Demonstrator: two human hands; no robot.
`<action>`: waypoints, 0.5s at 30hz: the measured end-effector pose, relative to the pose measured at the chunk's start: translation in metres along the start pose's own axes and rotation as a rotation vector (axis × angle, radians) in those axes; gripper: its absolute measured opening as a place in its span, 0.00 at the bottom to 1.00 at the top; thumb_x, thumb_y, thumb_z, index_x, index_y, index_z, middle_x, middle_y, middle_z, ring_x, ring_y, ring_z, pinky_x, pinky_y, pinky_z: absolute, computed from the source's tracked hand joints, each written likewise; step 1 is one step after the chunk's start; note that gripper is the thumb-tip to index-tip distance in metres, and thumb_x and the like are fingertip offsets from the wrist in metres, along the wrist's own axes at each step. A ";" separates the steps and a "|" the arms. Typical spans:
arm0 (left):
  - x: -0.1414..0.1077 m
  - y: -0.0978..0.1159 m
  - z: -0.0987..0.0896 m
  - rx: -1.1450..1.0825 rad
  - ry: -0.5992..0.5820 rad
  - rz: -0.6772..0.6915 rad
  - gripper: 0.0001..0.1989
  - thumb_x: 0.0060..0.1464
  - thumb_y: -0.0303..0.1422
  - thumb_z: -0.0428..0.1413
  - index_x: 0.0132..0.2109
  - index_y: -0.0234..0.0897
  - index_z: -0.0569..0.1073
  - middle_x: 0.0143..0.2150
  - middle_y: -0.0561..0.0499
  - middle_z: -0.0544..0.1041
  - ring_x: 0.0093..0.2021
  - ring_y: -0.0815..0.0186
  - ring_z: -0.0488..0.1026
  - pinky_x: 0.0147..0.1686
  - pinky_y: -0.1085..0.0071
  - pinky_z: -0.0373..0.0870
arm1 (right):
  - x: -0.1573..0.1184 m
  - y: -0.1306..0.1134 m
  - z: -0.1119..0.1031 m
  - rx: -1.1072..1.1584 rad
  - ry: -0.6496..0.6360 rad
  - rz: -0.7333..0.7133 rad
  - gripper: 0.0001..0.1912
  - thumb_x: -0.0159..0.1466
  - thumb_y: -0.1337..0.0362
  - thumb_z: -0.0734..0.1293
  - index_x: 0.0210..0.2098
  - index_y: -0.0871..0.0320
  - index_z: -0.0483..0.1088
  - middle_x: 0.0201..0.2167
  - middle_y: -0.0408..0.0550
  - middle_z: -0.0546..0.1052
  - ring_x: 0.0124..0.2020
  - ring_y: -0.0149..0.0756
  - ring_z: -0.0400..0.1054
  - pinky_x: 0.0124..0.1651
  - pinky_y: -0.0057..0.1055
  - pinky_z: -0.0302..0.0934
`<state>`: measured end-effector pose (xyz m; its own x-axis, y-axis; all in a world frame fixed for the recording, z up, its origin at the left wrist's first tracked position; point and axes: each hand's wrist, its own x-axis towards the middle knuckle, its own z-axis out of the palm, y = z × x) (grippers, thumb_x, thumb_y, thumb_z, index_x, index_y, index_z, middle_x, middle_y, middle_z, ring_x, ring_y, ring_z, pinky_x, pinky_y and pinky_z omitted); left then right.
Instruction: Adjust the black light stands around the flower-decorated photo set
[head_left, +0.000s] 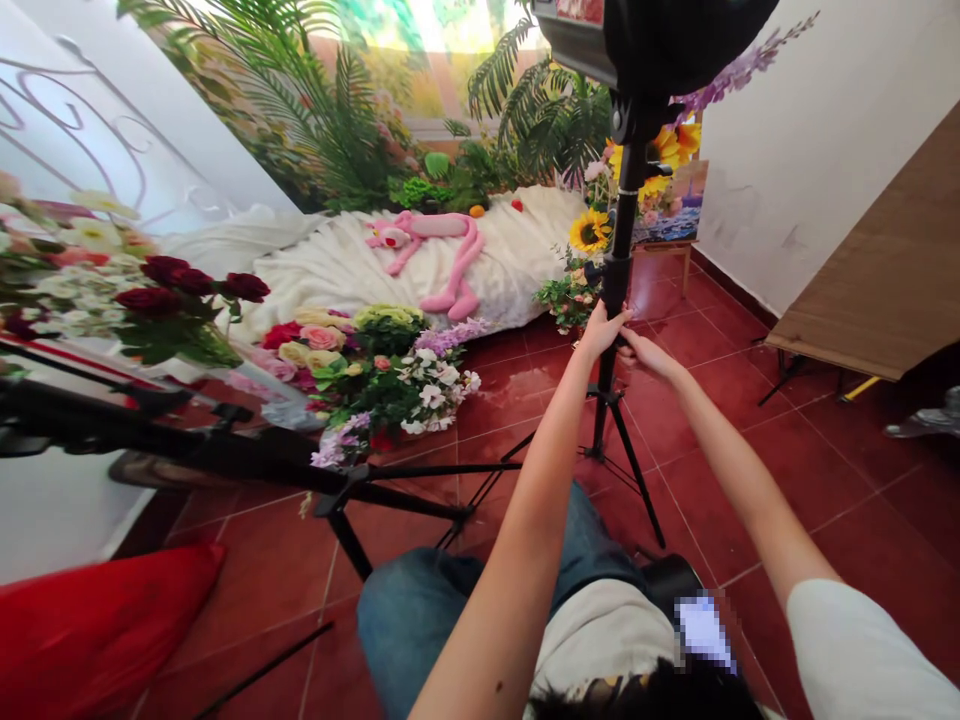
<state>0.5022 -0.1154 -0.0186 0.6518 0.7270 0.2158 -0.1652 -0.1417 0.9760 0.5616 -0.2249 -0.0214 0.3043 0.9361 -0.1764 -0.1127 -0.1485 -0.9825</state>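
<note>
A black light stand (624,225) stands upright in front of me on spread tripod legs. My left hand (600,328) is closed round its pole, just below a collar. Close beside it on the right, my right hand (646,352) has its fingers pressed together at the same pole, slightly lower; a small part they may be gripping is hidden. The stand bears a large black lamp head (667,45), cut off by the top edge of the view.
A pink plush toy (442,228) lies on white draped cloth (525,270). Potted flowers (431,395) sit left of the stand. A second black tripod (262,460) lies across the left. A brown board (877,250) leans at right; a red bag (97,630) is lower left.
</note>
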 end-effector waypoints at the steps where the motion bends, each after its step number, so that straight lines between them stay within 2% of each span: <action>1: 0.000 0.000 0.000 0.007 0.007 -0.002 0.10 0.51 0.31 0.63 0.38 0.38 0.70 0.36 0.52 0.75 0.39 0.67 0.72 0.48 0.67 0.71 | 0.001 0.006 0.005 0.187 -0.076 0.010 0.34 0.65 0.38 0.62 0.15 0.53 0.48 0.08 0.34 0.49 0.13 0.25 0.41 0.18 0.24 0.44; 3: -0.002 0.001 -0.001 0.017 0.012 -0.005 0.09 0.51 0.30 0.62 0.39 0.38 0.70 0.38 0.51 0.76 0.41 0.67 0.72 0.50 0.67 0.70 | 0.003 0.017 0.018 0.445 -0.117 -0.028 0.35 0.68 0.38 0.58 0.16 0.53 0.42 0.09 0.33 0.44 0.13 0.25 0.37 0.16 0.23 0.42; 5: -0.004 0.001 -0.001 0.023 0.005 -0.011 0.08 0.52 0.28 0.61 0.40 0.37 0.70 0.40 0.51 0.76 0.43 0.66 0.73 0.52 0.67 0.69 | 0.004 0.023 0.032 0.640 -0.050 -0.118 0.34 0.70 0.41 0.55 0.17 0.53 0.39 0.09 0.33 0.41 0.13 0.25 0.35 0.15 0.22 0.42; 8: -0.005 0.001 -0.002 0.033 -0.003 -0.009 0.08 0.53 0.27 0.60 0.41 0.37 0.70 0.41 0.50 0.76 0.44 0.66 0.73 0.52 0.68 0.68 | 0.005 0.027 0.040 0.710 -0.022 -0.170 0.33 0.71 0.44 0.54 0.17 0.53 0.38 0.09 0.34 0.40 0.13 0.26 0.34 0.15 0.23 0.41; 12: -0.003 0.000 -0.001 0.001 -0.008 -0.005 0.08 0.52 0.26 0.60 0.40 0.37 0.69 0.39 0.52 0.75 0.40 0.68 0.71 0.49 0.70 0.68 | -0.001 0.028 0.021 0.449 -0.045 -0.097 0.34 0.66 0.39 0.60 0.17 0.53 0.42 0.09 0.33 0.44 0.13 0.24 0.36 0.16 0.24 0.38; 15: 0.000 -0.002 -0.001 -0.034 -0.017 -0.017 0.09 0.51 0.25 0.60 0.38 0.37 0.69 0.36 0.53 0.74 0.36 0.70 0.70 0.44 0.71 0.69 | -0.011 0.022 -0.003 0.063 0.096 -0.092 0.32 0.59 0.34 0.64 0.20 0.52 0.49 0.12 0.33 0.51 0.14 0.24 0.40 0.18 0.25 0.39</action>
<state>0.5017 -0.1148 -0.0206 0.6671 0.7175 0.2004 -0.1792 -0.1066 0.9780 0.5588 -0.2395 -0.0418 0.4044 0.9098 -0.0935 -0.1380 -0.0404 -0.9896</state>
